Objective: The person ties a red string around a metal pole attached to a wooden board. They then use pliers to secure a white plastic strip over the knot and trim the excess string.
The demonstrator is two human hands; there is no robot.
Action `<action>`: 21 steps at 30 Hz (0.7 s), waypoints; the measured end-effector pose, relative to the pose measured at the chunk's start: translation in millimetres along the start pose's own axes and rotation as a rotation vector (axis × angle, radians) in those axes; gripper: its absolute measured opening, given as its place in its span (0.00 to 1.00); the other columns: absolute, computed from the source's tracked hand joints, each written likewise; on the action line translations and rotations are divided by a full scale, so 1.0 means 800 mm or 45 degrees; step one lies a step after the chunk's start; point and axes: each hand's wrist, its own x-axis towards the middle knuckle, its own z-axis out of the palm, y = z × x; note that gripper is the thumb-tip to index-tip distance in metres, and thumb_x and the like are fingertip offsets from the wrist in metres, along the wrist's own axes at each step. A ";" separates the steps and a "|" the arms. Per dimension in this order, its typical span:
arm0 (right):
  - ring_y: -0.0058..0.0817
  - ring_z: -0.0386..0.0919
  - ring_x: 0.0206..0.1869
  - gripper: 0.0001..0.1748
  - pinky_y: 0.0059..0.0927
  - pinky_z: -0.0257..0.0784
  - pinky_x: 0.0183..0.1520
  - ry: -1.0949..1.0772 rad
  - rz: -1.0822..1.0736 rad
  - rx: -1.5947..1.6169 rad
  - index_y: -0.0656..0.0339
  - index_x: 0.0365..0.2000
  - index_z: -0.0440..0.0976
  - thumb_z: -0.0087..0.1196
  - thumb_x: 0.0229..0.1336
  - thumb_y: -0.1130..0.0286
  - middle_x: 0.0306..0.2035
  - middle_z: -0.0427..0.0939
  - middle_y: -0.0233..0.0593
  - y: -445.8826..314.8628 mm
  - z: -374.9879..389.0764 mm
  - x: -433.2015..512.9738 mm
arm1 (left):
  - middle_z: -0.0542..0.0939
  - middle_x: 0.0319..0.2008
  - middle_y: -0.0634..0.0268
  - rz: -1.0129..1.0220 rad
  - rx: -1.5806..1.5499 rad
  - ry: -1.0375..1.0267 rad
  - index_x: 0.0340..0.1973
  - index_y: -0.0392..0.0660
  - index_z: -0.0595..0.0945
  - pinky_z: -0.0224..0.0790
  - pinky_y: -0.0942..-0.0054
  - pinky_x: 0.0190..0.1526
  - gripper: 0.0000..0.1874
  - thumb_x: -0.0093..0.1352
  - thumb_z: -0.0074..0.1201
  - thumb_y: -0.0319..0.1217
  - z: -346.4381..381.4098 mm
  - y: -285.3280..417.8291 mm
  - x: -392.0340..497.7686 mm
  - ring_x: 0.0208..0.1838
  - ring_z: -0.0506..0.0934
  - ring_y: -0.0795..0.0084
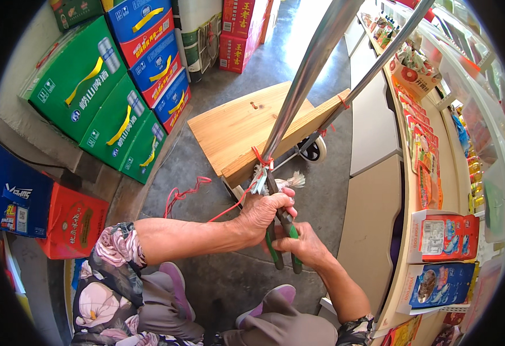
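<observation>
Pliers with green and black handles (296, 232) point up towards the knot of red cord (262, 159) at the foot of a metal tube (304, 73). My left hand (266, 212) is closed around the upper part of the pliers and the whitish frayed strip (259, 181) beside the jaws. My right hand (303, 244) grips the handles lower down, its fingers partly hidden. The tube stands against a wooden board (244, 127) on a wheeled cart frame. More red cord binds the second tube (386, 56) to the wood. Loose red cord (179, 197) trails left of my left forearm.
Green cartons (75, 82) and blue-and-red cartons (148, 47) are stacked at the left, above a red box (77, 216). A white wheel (315, 150) sits beneath the board. Shelving (375, 216) with packaged snacks (445, 238) runs along the right. Red cartons (235, 52) stand farther back.
</observation>
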 end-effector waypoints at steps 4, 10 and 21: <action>0.27 0.79 0.33 0.21 0.27 0.73 0.40 0.011 0.070 0.146 0.73 0.42 0.75 0.59 0.46 0.72 0.34 0.81 0.43 0.013 0.010 -0.020 | 0.79 0.26 0.64 0.116 -0.008 -0.053 0.41 0.37 0.76 0.73 0.72 0.34 0.12 0.64 0.56 0.27 -0.005 -0.001 0.002 0.28 0.78 0.74; 0.26 0.77 0.28 0.16 0.26 0.72 0.33 0.144 0.108 0.333 0.74 0.41 0.72 0.55 0.57 0.70 0.31 0.79 0.41 0.029 0.026 -0.019 | 0.79 0.32 0.62 0.166 0.205 0.095 0.43 0.38 0.76 0.67 0.67 0.49 0.22 0.65 0.60 0.44 0.001 0.011 -0.017 0.40 0.78 0.71; 0.25 0.77 0.31 0.19 0.26 0.71 0.35 0.131 0.061 0.234 0.71 0.49 0.71 0.53 0.56 0.76 0.33 0.78 0.38 0.048 0.014 -0.013 | 0.80 0.46 0.55 1.049 1.559 -0.027 0.49 0.38 0.79 0.66 0.64 0.58 0.15 0.67 0.55 0.29 -0.064 0.119 -0.092 0.53 0.76 0.60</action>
